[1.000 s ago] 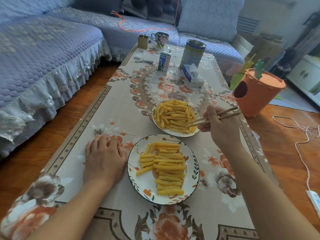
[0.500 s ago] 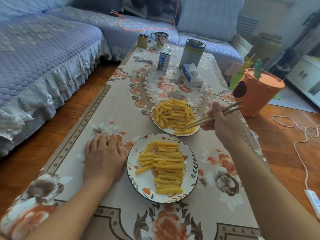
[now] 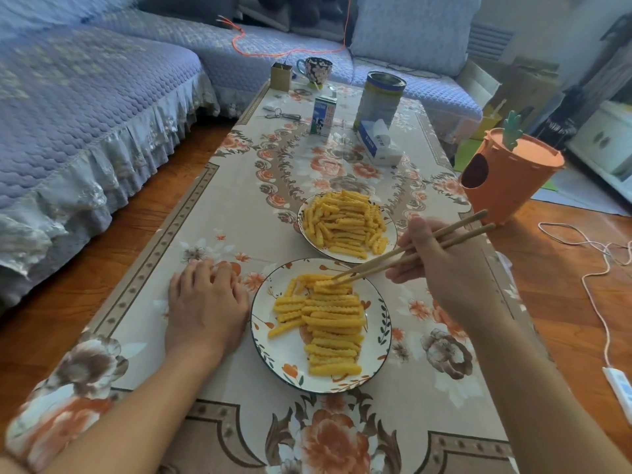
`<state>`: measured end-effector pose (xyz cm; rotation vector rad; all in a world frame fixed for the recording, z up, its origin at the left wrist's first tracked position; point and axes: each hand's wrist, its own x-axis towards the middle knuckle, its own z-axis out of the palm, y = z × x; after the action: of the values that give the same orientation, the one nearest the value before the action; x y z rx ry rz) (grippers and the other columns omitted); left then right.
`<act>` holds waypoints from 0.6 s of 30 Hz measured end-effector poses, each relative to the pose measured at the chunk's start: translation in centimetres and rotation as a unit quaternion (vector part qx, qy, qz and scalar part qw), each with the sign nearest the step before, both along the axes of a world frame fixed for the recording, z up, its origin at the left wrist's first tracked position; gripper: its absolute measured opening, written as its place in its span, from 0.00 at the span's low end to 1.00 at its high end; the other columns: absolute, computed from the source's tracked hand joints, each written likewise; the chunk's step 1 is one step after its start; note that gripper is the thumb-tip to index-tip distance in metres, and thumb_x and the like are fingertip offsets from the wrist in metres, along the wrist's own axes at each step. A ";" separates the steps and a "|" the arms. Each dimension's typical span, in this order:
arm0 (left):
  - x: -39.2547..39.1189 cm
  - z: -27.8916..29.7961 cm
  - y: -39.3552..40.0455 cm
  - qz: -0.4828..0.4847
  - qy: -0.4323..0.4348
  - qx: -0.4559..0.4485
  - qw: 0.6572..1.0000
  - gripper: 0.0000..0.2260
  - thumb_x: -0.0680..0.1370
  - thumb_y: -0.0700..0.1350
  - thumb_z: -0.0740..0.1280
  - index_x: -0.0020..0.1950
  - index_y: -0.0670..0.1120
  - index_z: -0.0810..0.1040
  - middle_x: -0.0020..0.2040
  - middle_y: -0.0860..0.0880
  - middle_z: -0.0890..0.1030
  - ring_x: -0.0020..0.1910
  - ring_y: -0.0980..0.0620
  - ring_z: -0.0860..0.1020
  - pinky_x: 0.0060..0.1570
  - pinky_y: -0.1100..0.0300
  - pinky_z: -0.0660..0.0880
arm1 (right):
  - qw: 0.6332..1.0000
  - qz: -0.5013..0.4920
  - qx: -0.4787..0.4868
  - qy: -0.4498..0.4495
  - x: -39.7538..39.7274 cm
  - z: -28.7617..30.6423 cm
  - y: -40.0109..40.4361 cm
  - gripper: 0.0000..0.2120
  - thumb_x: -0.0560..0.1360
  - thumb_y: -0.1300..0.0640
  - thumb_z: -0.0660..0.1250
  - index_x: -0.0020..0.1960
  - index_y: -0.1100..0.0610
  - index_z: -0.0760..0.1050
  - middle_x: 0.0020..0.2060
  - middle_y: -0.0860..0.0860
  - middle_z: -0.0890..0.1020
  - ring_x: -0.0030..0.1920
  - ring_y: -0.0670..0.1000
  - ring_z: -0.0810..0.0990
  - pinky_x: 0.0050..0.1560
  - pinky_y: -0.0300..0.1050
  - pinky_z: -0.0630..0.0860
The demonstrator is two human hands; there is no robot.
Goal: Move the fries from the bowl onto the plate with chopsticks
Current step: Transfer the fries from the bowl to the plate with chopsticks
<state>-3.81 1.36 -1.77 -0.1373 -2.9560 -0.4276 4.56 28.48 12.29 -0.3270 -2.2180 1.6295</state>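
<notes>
Chopsticks (image 3: 410,253) pinch fry (image 3: 325,283) (over plate (image 3: 287,357)).

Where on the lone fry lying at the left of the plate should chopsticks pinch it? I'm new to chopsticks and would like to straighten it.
Probably at its middle, tips coming from above, one on each long side. The lone fry lies flat and slanted on the plate, apart from the stacked fries, so both sides are free; its crinkled ridges should help the tips bite.
</notes>
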 end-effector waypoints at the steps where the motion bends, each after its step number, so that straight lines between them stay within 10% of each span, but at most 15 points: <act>1: 0.0 0.0 0.0 0.000 -0.001 -0.001 1.000 0.17 0.81 0.50 0.61 0.68 0.47 0.76 0.70 0.40 0.75 0.73 0.39 0.68 0.75 0.41 0.61 | 1.000 0.005 0.003 0.001 0.1 -0.2 0.0 0.21 0.79 0.47 0.64 0.45 0.66 0.78 0.28 0.58 0.82 0.29 0.60 0.85 0.33 0.55 0.85; 18: -0.2 -0.2 0.0 -0.004 0.008 -0.007 1.000 0.17 0.81 0.50 0.60 0.67 0.47 0.77 0.68 0.40 0.76 0.71 0.40 0.69 0.74 0.41 0.63 | 0.998 -0.060 0.004 0.002 -4.5 -3.1 4.5 0.16 0.84 0.50 0.63 0.46 0.60 0.80 0.33 0.61 0.84 0.31 0.57 0.86 0.38 0.54 0.86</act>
<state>-3.97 1.33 -2.02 -0.1532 -2.9439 -0.4054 0.08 32.94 9.19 -0.4457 -2.1574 1.5562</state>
